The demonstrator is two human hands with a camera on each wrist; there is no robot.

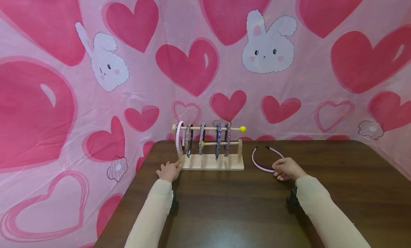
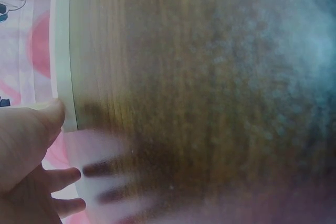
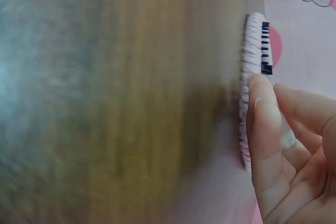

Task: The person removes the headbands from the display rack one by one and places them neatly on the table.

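A pale pink headband (image 1: 263, 168) with dark tips lies on the table right of a wooden stand. My right hand (image 1: 287, 168) pinches its near curve between thumb and fingers; the right wrist view shows the headband's wrapped band (image 3: 252, 51) with black comb teeth at the fingertips. My left hand (image 1: 169, 171) rests at the left end of the stand's base (image 1: 212, 164), fingers spread. In the left wrist view the thumb (image 2: 52, 116) touches the base's corner. On the stand's upper bar hang another pink headband (image 1: 177, 141) and several glittery headbands (image 1: 218, 141).
The stand has an upper bar with a yellow ball end (image 1: 243, 129) and a shorter lower bar (image 1: 221, 143). All of it stands on a dark brown wooden table (image 1: 231, 212). Behind is a pink cloth (image 1: 231, 80) printed with hearts and rabbits.
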